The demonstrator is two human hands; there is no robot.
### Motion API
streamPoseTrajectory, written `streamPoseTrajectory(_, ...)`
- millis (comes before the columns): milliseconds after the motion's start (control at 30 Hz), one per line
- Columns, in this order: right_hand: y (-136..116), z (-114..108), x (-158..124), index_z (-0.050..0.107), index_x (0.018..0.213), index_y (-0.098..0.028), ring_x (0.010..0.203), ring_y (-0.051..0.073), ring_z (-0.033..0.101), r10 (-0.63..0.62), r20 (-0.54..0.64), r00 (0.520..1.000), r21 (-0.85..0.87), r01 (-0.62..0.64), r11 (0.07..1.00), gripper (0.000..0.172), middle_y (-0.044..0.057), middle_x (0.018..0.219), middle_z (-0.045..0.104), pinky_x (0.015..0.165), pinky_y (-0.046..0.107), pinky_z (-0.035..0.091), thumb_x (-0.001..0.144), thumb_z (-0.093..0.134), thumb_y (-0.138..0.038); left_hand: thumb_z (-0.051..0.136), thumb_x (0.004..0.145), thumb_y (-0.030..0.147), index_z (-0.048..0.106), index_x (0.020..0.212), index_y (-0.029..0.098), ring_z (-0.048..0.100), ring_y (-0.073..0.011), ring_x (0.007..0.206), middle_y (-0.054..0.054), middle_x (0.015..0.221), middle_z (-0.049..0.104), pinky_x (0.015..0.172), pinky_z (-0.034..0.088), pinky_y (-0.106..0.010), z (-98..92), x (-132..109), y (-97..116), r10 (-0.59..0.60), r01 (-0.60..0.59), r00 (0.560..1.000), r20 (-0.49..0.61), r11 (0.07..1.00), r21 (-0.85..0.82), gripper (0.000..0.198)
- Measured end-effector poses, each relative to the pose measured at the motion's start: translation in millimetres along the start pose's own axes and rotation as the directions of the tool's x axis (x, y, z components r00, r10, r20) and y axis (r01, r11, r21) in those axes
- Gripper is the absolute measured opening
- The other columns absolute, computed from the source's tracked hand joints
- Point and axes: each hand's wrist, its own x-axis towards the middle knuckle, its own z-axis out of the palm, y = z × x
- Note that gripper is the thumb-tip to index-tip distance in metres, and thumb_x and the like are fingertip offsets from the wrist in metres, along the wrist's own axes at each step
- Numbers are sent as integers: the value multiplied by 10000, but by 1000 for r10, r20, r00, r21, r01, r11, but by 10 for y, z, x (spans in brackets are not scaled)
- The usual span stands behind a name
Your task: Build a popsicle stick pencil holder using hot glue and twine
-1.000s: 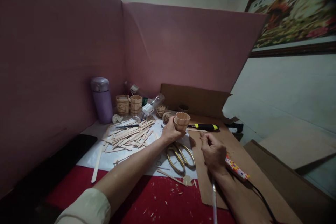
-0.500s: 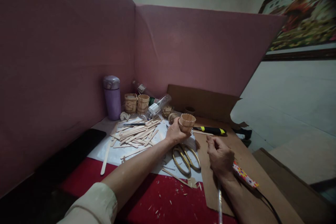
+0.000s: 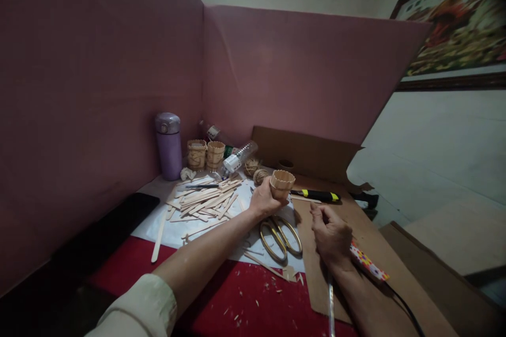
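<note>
You can come in low over the red cloth [image 3: 245, 300], but the gold-handled looped scissors [image 3: 283, 242] block the near side of your left hand [image 3: 264, 200]. A narrow gap separates its scalloped pale-wood cup [image 3: 282, 186] from your right hand [image 3: 331, 234], barred ahead by a long black-and-yellow tool [image 3: 318, 196].

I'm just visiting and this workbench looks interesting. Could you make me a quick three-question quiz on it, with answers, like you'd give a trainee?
1. Which of the person's two hands holds the wooden cup with the scalloped rim?
2. True or false: the purple flask stands upright.
3. Fill in the missing word: the pile of wooden sticks lies on a white ____.

Key:
1. The left hand.
2. True.
3. Sheet.
</note>
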Motion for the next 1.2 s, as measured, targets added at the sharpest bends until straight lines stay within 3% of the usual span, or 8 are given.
streamPoseTrajectory(100,-11,-3,-5,660,690,-197,498,195,570,-2,0,1000,11,2,1000,547,37,502,596,540,269,328,865,401,-647,820,559,407,477,1301,244,628,-284,1111,-77,1220,664,918,480,-358,-6,3,-1,20,-20,1000,-5,1000,6,834)
streamPoseTrajectory(267,-27,-8,-7,656,675,-192,481,178,542,-33,-12,999,-2,33,999,531,39,503,604,542,269,323,888,410,-612,784,600,396,506,1252,253,667,-288,975,-59,1056,709,822,498,-363,-3,18,-10,-8,8,1000,5,1000,21,723)
streamPoseTrajectory(533,-85,-22,9,673,705,-193,569,175,593,-75,9,997,-29,76,997,492,64,609,682,584,260,341,953,379,-501,794,587,348,523,1145,250,670,-263,919,-41,1003,701,770,494,-336,2,57,-7,-11,11,1000,3,1000,-22,628)
streamPoseTrajectory(1000,-69,-11,13,658,680,-195,558,160,536,-81,11,997,-49,81,995,473,39,577,641,593,257,314,973,391,-453,826,514,293,548,1054,250,673,-257,904,-22,948,702,769,503,-338,-7,66,40,-43,40,999,-31,995,-91,608)
streamPoseTrajectory(1200,-116,-48,4,664,729,-188,547,147,524,-133,120,984,-11,135,991,469,34,609,645,577,249,324,986,362,-437,829,510,291,545,1024,231,665,-225,854,-10,911,686,750,517,-323,13,74,5,-13,-12,994,-111,975,-220,591)
